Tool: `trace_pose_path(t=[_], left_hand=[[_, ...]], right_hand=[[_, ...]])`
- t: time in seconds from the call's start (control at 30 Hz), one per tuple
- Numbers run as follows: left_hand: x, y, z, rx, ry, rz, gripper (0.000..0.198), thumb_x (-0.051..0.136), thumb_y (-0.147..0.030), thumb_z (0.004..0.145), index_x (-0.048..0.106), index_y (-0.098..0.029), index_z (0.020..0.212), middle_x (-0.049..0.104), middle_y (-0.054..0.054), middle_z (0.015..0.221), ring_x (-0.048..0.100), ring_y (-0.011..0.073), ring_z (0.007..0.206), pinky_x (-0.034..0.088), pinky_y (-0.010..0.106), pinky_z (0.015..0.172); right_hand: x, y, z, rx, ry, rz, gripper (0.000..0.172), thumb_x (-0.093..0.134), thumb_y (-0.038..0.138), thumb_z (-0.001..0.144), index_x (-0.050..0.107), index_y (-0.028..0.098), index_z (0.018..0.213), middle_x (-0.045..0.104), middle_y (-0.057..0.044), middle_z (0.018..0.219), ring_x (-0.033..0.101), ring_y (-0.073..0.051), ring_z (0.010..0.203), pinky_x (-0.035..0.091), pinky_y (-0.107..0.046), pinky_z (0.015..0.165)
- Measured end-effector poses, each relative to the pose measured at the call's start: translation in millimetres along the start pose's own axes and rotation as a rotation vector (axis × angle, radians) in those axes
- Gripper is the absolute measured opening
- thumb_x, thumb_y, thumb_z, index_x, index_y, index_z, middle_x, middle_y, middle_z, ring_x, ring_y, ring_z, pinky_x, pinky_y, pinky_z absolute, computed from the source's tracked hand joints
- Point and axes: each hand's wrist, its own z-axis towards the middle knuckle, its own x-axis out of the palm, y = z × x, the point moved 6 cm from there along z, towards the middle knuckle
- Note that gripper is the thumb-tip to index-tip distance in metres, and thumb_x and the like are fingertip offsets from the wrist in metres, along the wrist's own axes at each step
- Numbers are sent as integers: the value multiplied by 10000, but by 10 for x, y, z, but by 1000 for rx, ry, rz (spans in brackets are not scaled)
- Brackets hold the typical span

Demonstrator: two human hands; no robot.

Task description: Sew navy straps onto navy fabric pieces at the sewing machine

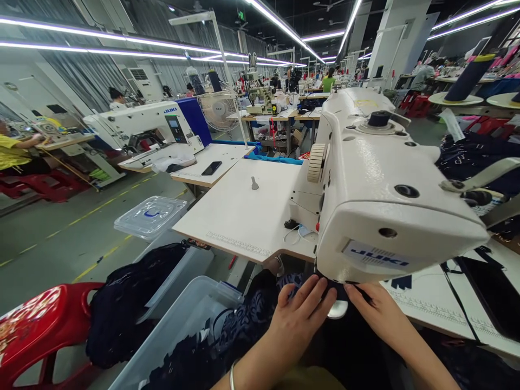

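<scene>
A dark navy garment (339, 290) lies under the head of a white JUKI sewing machine (377, 216), over a small rounded metal plate (338, 310). My left hand (298, 317) is closed on the cloth from the left, fingers bent over its edge. To the right, my right hand (377, 311) pinches the same cloth with thumb and fingers close to the machine head. The needle area is hidden behind the head. More of the garment, with a patterned part (244, 319), hangs to the left of my left hand.
A clear plastic bin (195, 303) holding dark cloth stands at lower left, beside a red stool (44, 319). On the white tabletop (244, 211) lies a small grey metal piece (254, 183). A black phone (212, 168) rests farther back; a dark flat device (493, 295) lies right.
</scene>
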Motion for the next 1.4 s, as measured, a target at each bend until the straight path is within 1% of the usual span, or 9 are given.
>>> trace_pose_path(t=[0.17, 0.47, 0.67, 0.8, 1.03, 1.17, 1.27, 1.33, 1.4], left_hand=[[5, -10, -5, -21, 9, -12, 340, 460, -201, 999, 585, -294, 1301, 533, -28, 1410, 316, 147, 1397, 243, 324, 1070], [51, -10, -36, -31, 25, -41, 333, 475, -217, 1004, 575, -303, 1310, 506, -32, 1437, 275, 152, 1421, 206, 334, 1095], [45, -26, -27, -14, 42, -39, 322, 474, -231, 999, 588, -295, 1293, 480, -9, 1460, 259, 177, 1432, 234, 325, 1069], [26, 6, -45, -33, 63, -94, 353, 434, -214, 1006, 548, -250, 1338, 485, 20, 1455, 288, 182, 1417, 230, 330, 1064], [11, 82, -35, -112, 66, -324, 446, 395, -31, 940, 508, -176, 1346, 540, 109, 1367, 368, 208, 1373, 267, 354, 1062], [22, 153, -14, -217, 55, -638, 436, 378, -38, 908, 477, -167, 1312, 439, 183, 1404, 384, 257, 1359, 362, 423, 1057], [190, 290, -48, -451, 87, -1026, 383, 333, -160, 982, 342, -177, 1364, 349, 186, 1463, 358, 244, 1373, 366, 433, 1092], [386, 364, -84, -597, 162, -1196, 387, 266, -264, 1033, 250, -182, 1410, 383, 172, 1446, 393, 216, 1351, 364, 412, 1103], [583, 391, -101, -634, 280, -1257, 418, 194, -342, 1052, 240, -179, 1434, 475, 149, 1378, 454, 197, 1302, 382, 394, 1090]], right_hand=[[3, -29, -7, -22, -40, 6, 374, 454, 472, 943, 729, 256, 808, 737, -61, 902, 652, -284, 942, 524, -391, 836], [13, 2, -32, -24, -62, 17, 360, 449, 469, 940, 704, 246, 817, 725, -71, 957, 635, -296, 1001, 503, -410, 887], [30, 16, -23, -72, -58, 9, 362, 442, 424, 950, 691, 242, 761, 714, -58, 838, 658, -270, 863, 513, -383, 793], [63, -25, -26, -86, -77, -7, 370, 436, 433, 948, 723, 241, 817, 723, -74, 854, 655, -279, 864, 521, -396, 804], [60, -24, -29, -92, -103, 3, 394, 430, 464, 946, 702, 250, 758, 704, -59, 801, 666, -246, 818, 559, -327, 700], [38, 25, -32, -132, -133, -3, 400, 412, 441, 950, 664, 252, 703, 691, -47, 759, 663, -240, 803, 555, -318, 677], [47, 28, -26, -122, -138, -2, 416, 392, 447, 955, 625, 246, 676, 673, -48, 738, 655, -238, 788, 547, -321, 662], [52, 28, -25, -113, -132, 21, 375, 380, 447, 963, 643, 243, 790, 685, -57, 839, 654, -244, 892, 548, -328, 725], [44, 21, -33, -92, -130, 59, 321, 382, 446, 970, 632, 245, 976, 681, -67, 997, 630, -242, 1022, 537, -332, 812]])
